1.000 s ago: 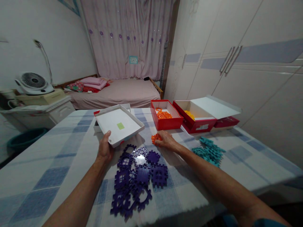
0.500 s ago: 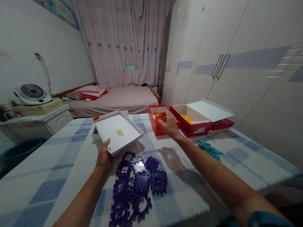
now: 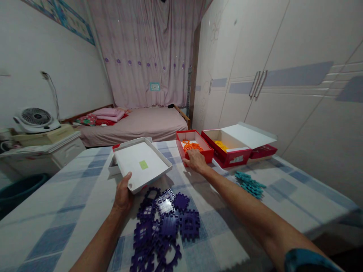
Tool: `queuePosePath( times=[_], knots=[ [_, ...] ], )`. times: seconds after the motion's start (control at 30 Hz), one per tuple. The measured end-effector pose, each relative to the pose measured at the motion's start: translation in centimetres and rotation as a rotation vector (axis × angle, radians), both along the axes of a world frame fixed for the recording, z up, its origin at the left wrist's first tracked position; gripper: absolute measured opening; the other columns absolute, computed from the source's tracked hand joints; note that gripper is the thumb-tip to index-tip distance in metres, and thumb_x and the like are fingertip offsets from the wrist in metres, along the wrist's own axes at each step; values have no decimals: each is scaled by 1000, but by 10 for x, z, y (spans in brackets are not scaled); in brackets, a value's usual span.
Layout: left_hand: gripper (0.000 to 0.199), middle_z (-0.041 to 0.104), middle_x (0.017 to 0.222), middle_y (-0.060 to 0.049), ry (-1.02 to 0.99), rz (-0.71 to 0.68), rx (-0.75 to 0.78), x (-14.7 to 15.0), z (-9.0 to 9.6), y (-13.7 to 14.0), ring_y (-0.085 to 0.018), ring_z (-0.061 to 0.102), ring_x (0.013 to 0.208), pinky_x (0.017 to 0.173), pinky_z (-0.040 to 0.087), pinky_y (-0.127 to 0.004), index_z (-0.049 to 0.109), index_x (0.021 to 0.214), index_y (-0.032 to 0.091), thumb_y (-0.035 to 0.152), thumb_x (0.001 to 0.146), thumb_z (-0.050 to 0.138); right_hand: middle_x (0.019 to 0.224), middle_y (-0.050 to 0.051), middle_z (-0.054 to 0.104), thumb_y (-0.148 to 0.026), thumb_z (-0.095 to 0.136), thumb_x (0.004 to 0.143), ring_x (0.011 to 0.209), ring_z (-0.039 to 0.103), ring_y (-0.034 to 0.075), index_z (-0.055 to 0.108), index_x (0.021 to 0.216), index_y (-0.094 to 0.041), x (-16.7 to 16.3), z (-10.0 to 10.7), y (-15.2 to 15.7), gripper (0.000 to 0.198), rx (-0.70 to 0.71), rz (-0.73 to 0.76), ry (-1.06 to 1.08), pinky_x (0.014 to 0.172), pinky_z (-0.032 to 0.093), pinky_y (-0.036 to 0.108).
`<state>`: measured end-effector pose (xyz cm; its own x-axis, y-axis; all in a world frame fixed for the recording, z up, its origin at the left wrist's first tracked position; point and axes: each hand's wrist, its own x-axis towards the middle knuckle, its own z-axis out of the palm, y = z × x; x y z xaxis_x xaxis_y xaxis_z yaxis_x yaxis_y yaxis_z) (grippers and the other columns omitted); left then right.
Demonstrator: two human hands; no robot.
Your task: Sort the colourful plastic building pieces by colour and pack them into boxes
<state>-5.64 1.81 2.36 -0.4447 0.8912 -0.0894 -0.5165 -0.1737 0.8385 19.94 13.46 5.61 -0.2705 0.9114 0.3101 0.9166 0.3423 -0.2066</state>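
My left hand (image 3: 124, 192) grips the near corner of a white box lid (image 3: 136, 158), thumb on its inner face. The lid is tilted, inside up, with a green square sticker (image 3: 143, 164) on it. Under its left side a pale box (image 3: 114, 168) partly shows. My right hand (image 3: 195, 160) is closed over the near wall of a small red box (image 3: 208, 154), its fingertips partly hidden. Orange plastic pieces (image 3: 193, 146) lie inside that box. Between my arms, purple interlocking plastic tiles (image 3: 169, 225) lie in a loose pile on the table.
Right of the small box stands a larger red box (image 3: 236, 158) with yellow pieces (image 3: 221, 145) and a raised white flap (image 3: 246, 135). Teal pieces (image 3: 250, 184) lie in front of it on the checked tablecloth (image 3: 93, 206). A bed (image 3: 153, 122) and wardrobe (image 3: 283, 113) stand beyond.
My right hand has let go of the orange pieces, now lying in the small red box, and moved down to its near wall. The left hand still holds the lid. The view has tilted slightly up.
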Motion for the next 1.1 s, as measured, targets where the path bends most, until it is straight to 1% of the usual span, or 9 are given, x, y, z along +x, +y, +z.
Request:
queuePosePath(
  times=[0.2,0.37,0.53,0.63,0.73,0.83,0.9,0.97,1.1],
  knots=[
    [34,75,95,-7,-2,9,-12,-2,-1,0,-22,71,83,66,61,-26,64,118,18,22,85,55,105,15,63,-34,58,86,105,52,29,65,96,-18,-10,7,-1,20,53,-104,21,78,47,39],
    [33,75,95,-5,9,-6,11,-3,-2,-1,-18,72,75,63,61,-25,64,117,18,22,86,53,99,10,63,-32,59,85,101,50,26,64,87,-21,12,33,-24,12,188,-22,86,81,44,37],
    [32,77,87,0,-5,8,0,1,5,-5,-16,72,70,62,61,-22,66,115,20,18,87,50,88,6,60,-34,60,84,93,51,24,57,74,-22,69,67,-92,15,383,80,216,83,43,37],
    [31,77,93,2,23,0,-6,3,8,-8,-17,73,75,59,61,-22,67,110,27,19,86,49,85,6,60,-35,58,83,87,53,24,56,74,-25,121,75,-151,14,429,34,286,79,44,38],
    [29,75,101,5,61,5,-25,3,7,-9,-19,72,88,57,61,-22,69,104,31,21,85,49,84,5,61,-38,60,81,84,57,24,58,78,-30,180,70,-208,9,470,-106,310,76,45,38],
    [29,73,107,6,104,45,-40,2,4,-9,-20,65,108,58,61,-20,70,101,31,22,83,50,90,5,62,-40,61,79,86,59,25,59,89,-33,236,54,-257,12,528,-250,292,79,46,42],
    [30,73,109,7,122,61,-45,1,3,-9,-20,62,114,58,60,-20,70,103,33,23,82,51,92,6,63,-41,60,79,87,61,26,59,92,-36,269,40,-280,14,557,-323,238,83,45,43],
    [33,73,108,7,122,49,-43,1,3,-9,-20,66,106,57,60,-21,69,107,32,21,82,51,92,8,64,-42,59,80,88,61,27,59,92,-35,298,27,-295,14,575,-368,170,82,46,43],
    [44,76,93,3,74,17,-59,4,12,-13,-14,69,67,56,60,-21,65,116,24,9,76,51,90,9,66,-46,56,81,88,62,29,62,88,-27,342,3,-298,21,587,-363,56,77,50,43]
  ],
)
